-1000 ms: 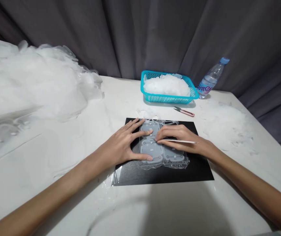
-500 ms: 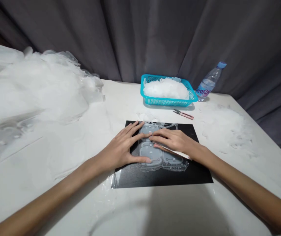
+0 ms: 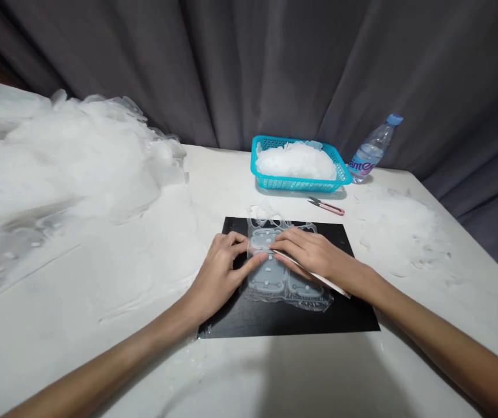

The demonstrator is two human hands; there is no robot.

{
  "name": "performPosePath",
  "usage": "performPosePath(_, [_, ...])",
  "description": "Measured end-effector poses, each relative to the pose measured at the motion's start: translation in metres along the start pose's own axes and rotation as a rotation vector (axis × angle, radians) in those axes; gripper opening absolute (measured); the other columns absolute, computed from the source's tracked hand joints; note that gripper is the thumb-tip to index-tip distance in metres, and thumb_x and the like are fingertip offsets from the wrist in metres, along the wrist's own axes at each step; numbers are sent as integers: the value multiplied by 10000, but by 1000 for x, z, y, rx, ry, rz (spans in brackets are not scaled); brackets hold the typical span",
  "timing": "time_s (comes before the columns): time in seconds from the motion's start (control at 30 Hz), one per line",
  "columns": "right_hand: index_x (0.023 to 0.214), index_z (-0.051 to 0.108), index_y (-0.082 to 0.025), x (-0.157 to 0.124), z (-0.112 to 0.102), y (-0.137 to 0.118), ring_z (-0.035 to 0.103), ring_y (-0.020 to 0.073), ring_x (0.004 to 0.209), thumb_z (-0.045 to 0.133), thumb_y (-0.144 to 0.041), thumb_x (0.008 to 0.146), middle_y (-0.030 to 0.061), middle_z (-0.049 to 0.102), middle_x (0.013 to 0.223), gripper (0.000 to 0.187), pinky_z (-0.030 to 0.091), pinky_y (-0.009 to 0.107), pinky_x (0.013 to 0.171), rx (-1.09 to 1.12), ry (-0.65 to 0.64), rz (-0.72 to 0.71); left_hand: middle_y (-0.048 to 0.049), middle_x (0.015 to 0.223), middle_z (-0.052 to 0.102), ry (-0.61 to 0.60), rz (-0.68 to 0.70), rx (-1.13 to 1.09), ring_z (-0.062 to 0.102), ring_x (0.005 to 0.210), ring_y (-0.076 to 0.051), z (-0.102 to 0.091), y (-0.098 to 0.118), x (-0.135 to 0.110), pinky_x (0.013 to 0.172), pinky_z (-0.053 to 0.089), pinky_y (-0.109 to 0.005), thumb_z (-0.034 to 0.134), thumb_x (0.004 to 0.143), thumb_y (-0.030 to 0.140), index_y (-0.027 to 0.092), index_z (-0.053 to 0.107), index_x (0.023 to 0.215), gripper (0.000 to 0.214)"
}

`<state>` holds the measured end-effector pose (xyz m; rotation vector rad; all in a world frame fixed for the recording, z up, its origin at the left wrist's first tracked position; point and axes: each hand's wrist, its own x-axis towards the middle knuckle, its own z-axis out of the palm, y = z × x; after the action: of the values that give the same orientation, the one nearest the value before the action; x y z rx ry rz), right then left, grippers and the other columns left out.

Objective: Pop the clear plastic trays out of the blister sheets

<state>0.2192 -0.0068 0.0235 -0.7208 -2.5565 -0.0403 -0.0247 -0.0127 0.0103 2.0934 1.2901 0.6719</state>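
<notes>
A translucent moulded sheet (image 3: 268, 278) with rounded rectangular pads lies on a black mat (image 3: 231, 316). At its left edge is my left hand (image 3: 225, 264), fingers curled and thumb reaching over the sheet; it seems to grip the edge. My right hand (image 3: 307, 252) rests over the sheet's right side, closed around a long thin pale tool (image 3: 334, 286). The tool's tip points left, near my left thumb, at the gap between upper and lower pads. My right palm and fingers cover part of the right-hand pads. The tool's exact kind is unclear.
Behind the mat stand a turquoise basket (image 3: 296, 184) of white translucent pieces and a water bottle (image 3: 368, 152). Pink-handled thread snips (image 3: 327, 206) lie before the basket. A large pile of translucent sheets (image 3: 70, 157) fills the left; scattered scraps (image 3: 406, 232) lie right.
My left hand has gone from lying spread across the sheet to curled fingers at its left edge, thumb further up. My right hand still holds the tool, in nearly the same place.
</notes>
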Motion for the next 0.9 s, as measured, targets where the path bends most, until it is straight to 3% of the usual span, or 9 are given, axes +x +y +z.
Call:
performPosePath(0.1, [1148, 644, -148, 1, 3, 3, 704, 242, 1004, 431, -236, 1108, 128, 735, 1065, 235, 593, 375, 866, 82, 12, 63, -36, 1006, 680, -41, -8, -65, 553, 997, -267, -1, 0, 3, 944, 453, -460, 593, 995, 611, 263, 783, 894, 409])
performPosePath(0.27, [1030, 670, -167, 2, -1, 48, 687, 223, 880, 474, -290, 1073, 86, 730, 963, 235, 539, 346, 816, 269, 328, 634, -29, 917, 699, -130, -28, -63, 592, 938, -264, -7, -3, 8, 918, 467, -461, 666, 932, 606, 251, 762, 756, 408])
performPosePath(0.33, [957, 690, -177, 2, -12, 66, 671, 205, 822, 536, -364, 1046, 49, 717, 872, 259, 519, 316, 768, 379, 359, 739, -37, 958, 706, -154, -18, -76, 594, 965, -265, -10, -6, 9, 922, 477, -456, 640, 951, 583, 242, 740, 760, 403])
performPosePath(0.43, [887, 707, -179, 2, -30, 71, 623, 172, 712, 600, -447, 1008, 16, 681, 765, 313, 487, 290, 693, 527, 350, 751, -48, 948, 676, -72, -40, -82, 593, 936, -246, -14, -8, 7, 847, 490, -396, 617, 971, 550, 222, 676, 826, 363])
performPosePath(0.53, [928, 735, -175, 6, -38, 48, 623, 165, 740, 609, -418, 1011, 17, 687, 792, 285, 485, 294, 735, 605, 319, 708, -12, 867, 599, 177, -115, -50, 546, 779, -189, -16, -3, 4, 713, 453, -317, 713, 911, 556, 215, 585, 940, 365])
performPosePath(0.57, [958, 744, -177, 8, -39, 36, 632, 165, 776, 602, -391, 1019, 23, 696, 832, 264, 487, 298, 766, 618, 292, 688, 2, 835, 583, 188, -139, -83, 527, 732, -172, -16, 1, 3, 688, 441, -304, 713, 911, 571, 213, 574, 960, 387])
performPosePath(0.73, [1177, 746, -210, 14, -33, -19, 630, 149, 799, 601, -287, 1023, 28, 683, 928, 225, 505, 287, 749, 885, -17, 510, -71, 800, 711, -117, -295, -579, 648, 740, -203, -18, 15, 5, 710, 508, -325, 393, 1034, 695, 156, 698, 942, 626])
performPosePath(0.8, [1384, 644, -252, 12, -33, -25, 609, 134, 729, 612, -297, 1025, 2, 656, 883, 364, 502, 267, 679, 1058, -125, 497, -91, 889, 765, -134, -336, -702, 695, 821, -217, -18, 15, 8, 758, 531, -317, 584, 982, 645, 146, 738, 980, 523])
performPosePath(0.9, [1474, 568, -285, 9, -39, -17, 597, 133, 719, 607, -327, 1038, -11, 629, 866, 439, 502, 263, 665, 1058, -23, 576, -99, 960, 803, -166, -394, -868, 738, 890, -224, -19, 12, 9, 826, 555, -311, 794, 891, 487, 141, 763, 1059, 386])
